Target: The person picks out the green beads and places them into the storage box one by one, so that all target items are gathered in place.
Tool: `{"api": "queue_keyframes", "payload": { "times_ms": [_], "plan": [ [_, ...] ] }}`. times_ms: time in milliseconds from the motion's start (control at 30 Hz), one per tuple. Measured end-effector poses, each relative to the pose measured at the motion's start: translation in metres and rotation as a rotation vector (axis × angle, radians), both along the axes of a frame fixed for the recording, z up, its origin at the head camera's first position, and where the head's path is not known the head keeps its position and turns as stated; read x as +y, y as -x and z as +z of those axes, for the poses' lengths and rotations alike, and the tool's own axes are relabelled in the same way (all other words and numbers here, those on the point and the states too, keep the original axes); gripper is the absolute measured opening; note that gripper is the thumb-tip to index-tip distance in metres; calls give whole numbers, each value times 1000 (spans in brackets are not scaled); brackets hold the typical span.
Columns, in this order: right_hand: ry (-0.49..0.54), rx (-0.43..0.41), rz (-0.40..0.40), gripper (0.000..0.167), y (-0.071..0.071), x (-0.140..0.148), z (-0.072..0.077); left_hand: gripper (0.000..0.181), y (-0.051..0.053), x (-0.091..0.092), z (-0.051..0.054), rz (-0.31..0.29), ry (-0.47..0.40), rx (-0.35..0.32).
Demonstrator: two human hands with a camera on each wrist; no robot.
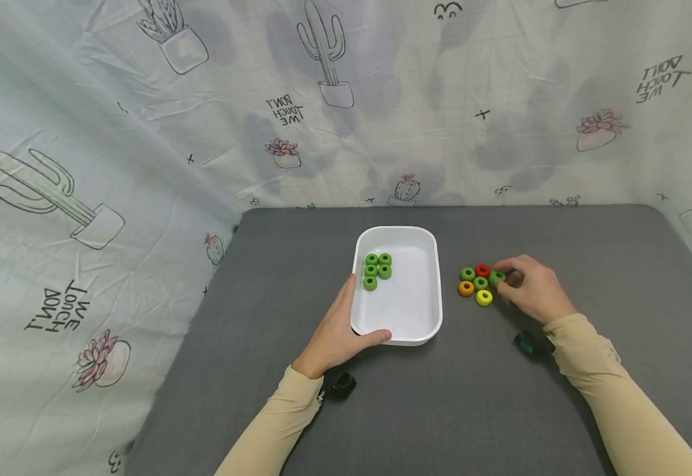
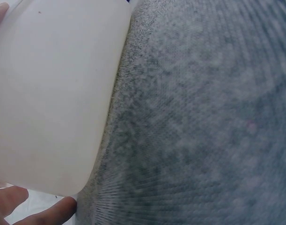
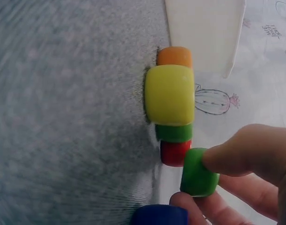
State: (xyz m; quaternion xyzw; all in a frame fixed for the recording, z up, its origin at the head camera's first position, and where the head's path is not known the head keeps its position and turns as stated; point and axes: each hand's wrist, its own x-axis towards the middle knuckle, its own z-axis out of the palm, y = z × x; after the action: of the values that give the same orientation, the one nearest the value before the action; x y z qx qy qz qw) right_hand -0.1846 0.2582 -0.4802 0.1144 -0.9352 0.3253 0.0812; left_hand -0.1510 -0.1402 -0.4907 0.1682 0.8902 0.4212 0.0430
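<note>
Just left of centre in the head view, we see a person's left hand (image 1: 338,334) gripping the lower left corner of a white tray (image 1: 405,307) on a gray bench (image 1: 429,410), thumb over the lower rim and fingers along the left wall, a hold that we judge keeps it from sliding. Inside, toward the tray's upper left, five green beads (image 1: 384,275) sit close together, grouped, it seems, by color.

At the middle right of the frame, beside the tray, we find an orange bead (image 1: 465,293), two loose green beads (image 1: 480,287), a red bead (image 1: 484,275) and a yellow bead (image 1: 484,302), clustered perhaps for easy reach. At the cluster's right edge, the right hand (image 1: 531,288), well apart from the left, pinches another green bead (image 1: 493,279) between thumb and fingers.

The left wrist view gives us the tray's outer wall but no beads. The right wrist view adds a blue piece (image 3: 159,216) at the bottom edge, which we cannot find in the head view, perhaps because the right hand covers it. There, too, the pinched bead looks raised off the bench, something we cannot tell from above.
</note>
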Motion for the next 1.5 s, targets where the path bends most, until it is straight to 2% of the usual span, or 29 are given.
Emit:
{"api": "queue_keyframes", "payload": {
  "times_ms": [300, 533, 633, 833, 1167, 1367, 1500],
  "plan": [
    [36, 69, -5, 29, -3, -4, 4, 129, -2, -1, -1, 0, 0, 6],
    [74, 156, 20, 27, -6, -15, 12, 128, -3, -1, -3, 5, 11, -4],
    [96, 169, 32, 26, -7, -21, 17, 128, -2, -1, -2, 5, 4, -3],
    [122, 149, 68, 28, -9, -36, 26, 128, -1, -1, -2, 6, 7, -2],
    [151, 151, 151, 28, -4, -66, 41, 129, 0, -1, -2, 5, 12, 2],
    [163, 74, 198, 29, 1, -85, 47, 129, 0, 0, -2, 14, 10, -1],
    [153, 56, 223, 29, 5, -98, 51, 129, 0, 0, -2, 18, 9, 1]
  ]
}}
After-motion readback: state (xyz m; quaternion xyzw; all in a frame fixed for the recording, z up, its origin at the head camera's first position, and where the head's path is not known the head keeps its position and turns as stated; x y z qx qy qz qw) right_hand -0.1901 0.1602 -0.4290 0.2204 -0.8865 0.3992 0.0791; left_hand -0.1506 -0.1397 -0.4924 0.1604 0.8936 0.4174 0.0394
